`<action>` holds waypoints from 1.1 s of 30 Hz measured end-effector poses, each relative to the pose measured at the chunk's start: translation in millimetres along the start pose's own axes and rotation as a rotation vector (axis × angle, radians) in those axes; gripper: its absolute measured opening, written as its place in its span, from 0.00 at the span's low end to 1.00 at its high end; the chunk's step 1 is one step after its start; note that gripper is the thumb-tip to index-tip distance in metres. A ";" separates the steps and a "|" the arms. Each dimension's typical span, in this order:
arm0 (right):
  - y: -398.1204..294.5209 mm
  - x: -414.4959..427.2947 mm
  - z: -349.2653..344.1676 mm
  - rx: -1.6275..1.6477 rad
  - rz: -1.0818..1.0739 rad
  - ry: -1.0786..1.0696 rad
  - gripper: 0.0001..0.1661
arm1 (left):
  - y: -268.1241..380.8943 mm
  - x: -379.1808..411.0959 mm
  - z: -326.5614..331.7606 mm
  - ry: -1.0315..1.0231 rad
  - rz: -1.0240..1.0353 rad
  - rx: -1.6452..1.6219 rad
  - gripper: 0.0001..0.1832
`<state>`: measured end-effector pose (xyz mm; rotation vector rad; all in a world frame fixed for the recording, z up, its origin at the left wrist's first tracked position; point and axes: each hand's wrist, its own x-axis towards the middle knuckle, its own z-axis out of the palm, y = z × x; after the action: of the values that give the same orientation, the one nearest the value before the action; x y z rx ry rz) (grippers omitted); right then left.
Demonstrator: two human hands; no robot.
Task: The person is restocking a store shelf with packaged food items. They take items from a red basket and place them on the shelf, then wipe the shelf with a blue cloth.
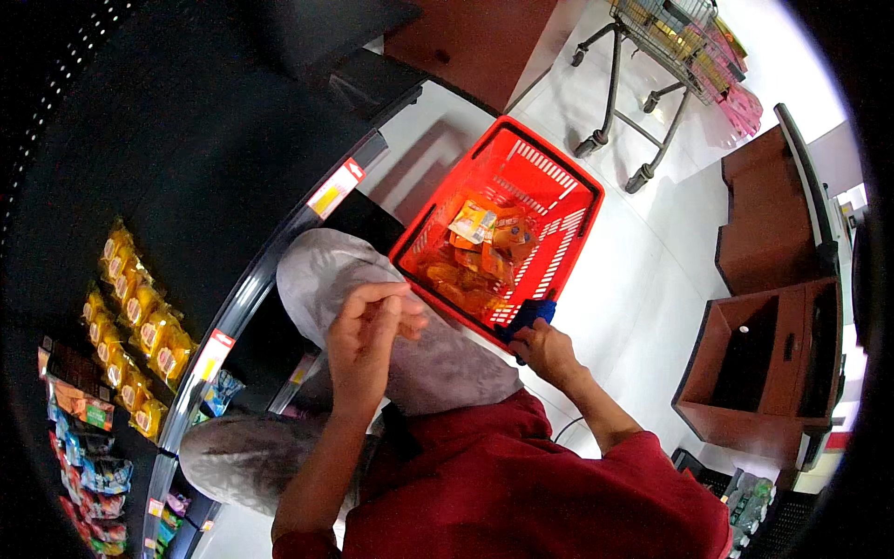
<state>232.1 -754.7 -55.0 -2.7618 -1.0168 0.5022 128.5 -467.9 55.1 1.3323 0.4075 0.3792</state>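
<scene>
My right hand (550, 353) grips a dark blue cloth (532, 316) at the near right corner of a red plastic shopping basket (592, 230). Several orange packets (513, 234) lie inside the basket, with a yellow and white packet (473, 221) on top. Above my bent knee, my left hand (370, 332) hovers with its fingers loosely curled and nothing visible in them. It is a little left of the basket's near edge, not touching it.
To the left, a black shelf (230, 175) carries rows of yellow-wrapped packs (150, 325) and coloured snack bags (105, 475). A price rail (241, 297) edges it. A wire shopping cart (670, 42) stands at the upper right. Brown wooden counters (768, 223) line the right.
</scene>
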 end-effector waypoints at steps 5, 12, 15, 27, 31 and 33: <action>-1.4 39.0 -6.4 0.111 0.017 0.135 0.12 | 3.5 -10.6 -28.3 0.185 0.084 0.115 0.09; 26.5 134.7 85.0 0.182 -0.073 -0.032 0.20 | -17.8 -32.2 -35.2 0.222 0.053 0.156 0.08; 15.7 146.3 98.8 0.217 -0.149 -0.120 0.19 | -17.7 -37.9 -36.7 0.167 0.067 0.250 0.09; -29.5 110.1 110.8 0.678 -0.075 0.103 0.19 | -102.0 -44.3 -53.5 0.419 0.075 0.286 0.05; -33.5 112.2 119.7 0.574 -0.040 0.100 0.18 | -142.7 -53.0 -62.2 0.314 -0.038 0.277 0.07; -28.9 112.9 120.9 0.538 -0.014 0.097 0.18 | -146.2 -60.3 -61.7 0.257 -0.113 0.321 0.08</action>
<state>251.5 -655.5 -189.1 -2.2752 -0.7426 0.5395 50.6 -473.4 -95.5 1.5688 0.7814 0.4031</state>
